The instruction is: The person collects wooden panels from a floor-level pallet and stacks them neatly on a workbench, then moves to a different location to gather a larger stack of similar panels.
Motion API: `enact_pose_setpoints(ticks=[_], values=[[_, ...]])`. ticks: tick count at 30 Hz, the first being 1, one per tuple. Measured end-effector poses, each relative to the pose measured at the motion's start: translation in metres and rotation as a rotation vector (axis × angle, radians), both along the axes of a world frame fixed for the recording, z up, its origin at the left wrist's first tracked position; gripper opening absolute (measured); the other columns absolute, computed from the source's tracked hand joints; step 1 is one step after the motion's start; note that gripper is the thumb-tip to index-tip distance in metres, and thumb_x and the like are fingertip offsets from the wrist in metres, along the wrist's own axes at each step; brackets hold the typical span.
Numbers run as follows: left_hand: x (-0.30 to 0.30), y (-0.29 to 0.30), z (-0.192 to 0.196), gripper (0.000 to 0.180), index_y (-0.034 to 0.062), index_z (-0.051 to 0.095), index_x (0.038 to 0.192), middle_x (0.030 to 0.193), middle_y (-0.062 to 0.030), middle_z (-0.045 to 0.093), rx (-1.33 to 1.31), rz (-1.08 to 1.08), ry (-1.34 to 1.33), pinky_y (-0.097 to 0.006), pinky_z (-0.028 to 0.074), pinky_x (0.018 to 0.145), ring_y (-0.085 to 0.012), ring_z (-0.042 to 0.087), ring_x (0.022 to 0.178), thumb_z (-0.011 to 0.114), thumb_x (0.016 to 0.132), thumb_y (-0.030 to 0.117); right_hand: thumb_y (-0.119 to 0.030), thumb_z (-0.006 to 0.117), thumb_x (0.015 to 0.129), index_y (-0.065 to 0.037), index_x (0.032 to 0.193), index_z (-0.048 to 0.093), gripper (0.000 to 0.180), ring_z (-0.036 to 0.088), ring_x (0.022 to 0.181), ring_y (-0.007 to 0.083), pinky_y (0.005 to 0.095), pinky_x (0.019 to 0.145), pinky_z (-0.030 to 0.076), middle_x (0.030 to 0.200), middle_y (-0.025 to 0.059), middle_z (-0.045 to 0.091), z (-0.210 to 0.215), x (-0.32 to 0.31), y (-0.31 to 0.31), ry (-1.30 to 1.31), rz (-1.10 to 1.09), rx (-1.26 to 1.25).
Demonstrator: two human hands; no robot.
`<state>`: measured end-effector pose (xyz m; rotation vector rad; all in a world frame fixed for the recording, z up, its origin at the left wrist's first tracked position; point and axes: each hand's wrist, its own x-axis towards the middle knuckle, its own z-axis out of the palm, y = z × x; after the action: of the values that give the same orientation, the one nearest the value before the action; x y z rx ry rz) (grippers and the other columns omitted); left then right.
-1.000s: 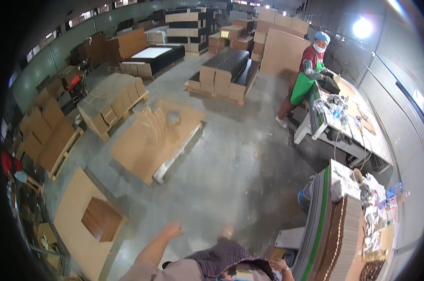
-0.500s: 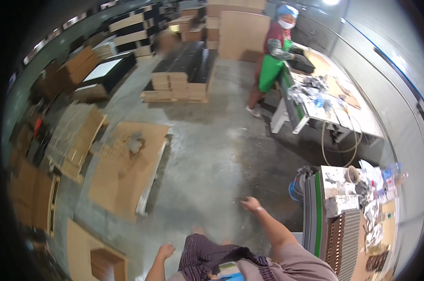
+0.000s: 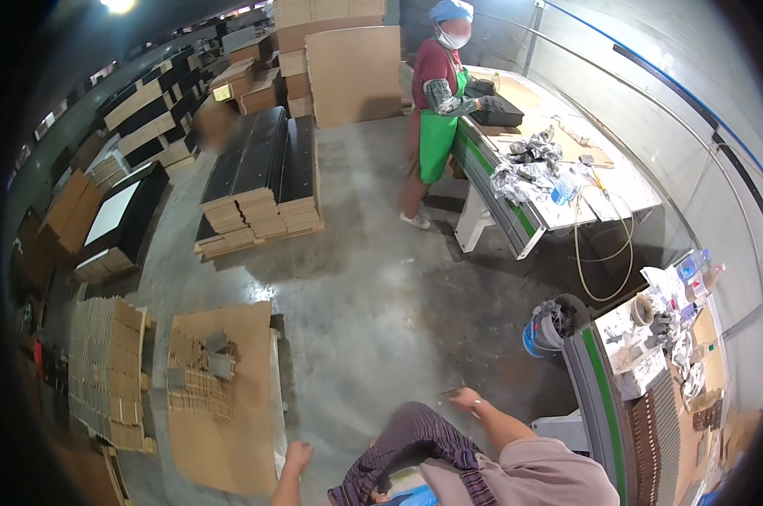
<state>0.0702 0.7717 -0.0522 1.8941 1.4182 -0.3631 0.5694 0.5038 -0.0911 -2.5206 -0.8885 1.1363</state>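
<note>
My left hand [image 3: 298,455] hangs low beside my leg, its fingers loosely curled with nothing visible in them. It is nearest to a brown cardboard sheet [image 3: 251,363] lying on a pallet. On that sheet sit stacked small wooden strips [image 3: 203,390] and some grey pieces [image 3: 220,364]. My right hand [image 3: 464,399] is held out low over the concrete floor, its fingers closed. Something thin and dark seems to stick out from its fingertips, too small to name. A patterned dark cloth [image 3: 411,438] covers my leg between the two hands.
At right stands a green-edged workbench [image 3: 596,371] with ribbed brown strips [image 3: 643,447] and crumpled cloths; a bucket [image 3: 546,333] is beside it. A co-worker in a green apron [image 3: 436,148] handles a black board [image 3: 495,112] at the farther table. Stacked black-topped boards [image 3: 259,181] stand ahead.
My view has turned to the right and lifted, so the stacks and co-worker appear farther left. My legs have shifted in stride. Both hands stay low, apart from each other.
</note>
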Motion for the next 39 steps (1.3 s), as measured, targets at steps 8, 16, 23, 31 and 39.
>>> enact_pose_setpoints(ticks=[8, 16, 23, 31, 39], values=[[0.172, 0.168, -0.026, 0.037, 0.0015, 0.065, 0.102, 0.092, -0.0164, 0.067, -0.145, 0.093, -0.295, -0.036, 0.05, 0.079, -0.0295, 0.064, 0.088, 0.065, 0.077, 0.027, -0.024, 0.063, 0.076, -0.002, 0.073, 0.067, 0.023, 0.063, 0.059, 0.0207, 0.0327, 0.051, 0.05, 0.068, 0.0097, 0.066, 0.039, 0.101, -0.022, 0.246, -0.48, -0.407], [0.175, 0.246, -0.016, 0.027, -0.0029, 0.061, 0.088, 0.082, -0.0197, 0.064, -0.153, 0.148, -0.046, -0.041, 0.046, 0.065, -0.0258, 0.06, 0.073, 0.05, 0.087, 0.022, -0.022, 0.055, 0.079, -0.005, 0.072, 0.064, 0.02, 0.06, 0.064, 0.0208, 0.0335, 0.057, 0.047, 0.071, 0.0106, 0.063, -0.023, 0.277, 0.378, -0.491, 0.445, -0.238], [0.175, 0.296, 0.001, 0.031, 0.0049, 0.065, 0.095, 0.09, -0.0204, 0.064, -0.085, 0.659, -0.117, -0.042, 0.048, 0.076, -0.0356, 0.061, 0.086, 0.06, 0.077, 0.029, -0.021, 0.057, 0.086, -0.001, 0.097, 0.062, 0.023, 0.058, 0.07, 0.01, 0.0231, 0.062, 0.044, 0.085, 0.0046, 0.064, 0.077, 0.179, 0.783, 0.366, 0.323, 0.304], [0.205, 0.435, 0.002, 0.033, 0.003, 0.063, 0.098, 0.092, -0.0206, 0.064, -0.05, 0.982, -0.183, -0.04, 0.048, 0.076, -0.0355, 0.061, 0.089, 0.06, 0.077, 0.029, -0.023, 0.059, 0.082, 0.002, 0.105, 0.061, 0.034, 0.061, 0.078, 0.0164, 0.0297, 0.072, 0.049, 0.087, 0.011, 0.066, 0.015, 0.155, 0.912, 0.256, 1.013, -0.166], [0.198, 0.521, -0.017, 0.028, -0.0004, 0.064, 0.091, 0.081, -0.0175, 0.065, -0.056, 1.292, -0.15, -0.036, 0.05, 0.069, -0.0289, 0.064, 0.074, 0.059, 0.078, 0.024, -0.022, 0.06, 0.082, 0.003, 0.103, 0.064, 0.033, 0.063, 0.074, 0.0178, 0.0291, 0.067, 0.051, 0.088, 0.0092, 0.067, -0.003, 0.231, 1.133, 0.087, 1.156, -0.32]])
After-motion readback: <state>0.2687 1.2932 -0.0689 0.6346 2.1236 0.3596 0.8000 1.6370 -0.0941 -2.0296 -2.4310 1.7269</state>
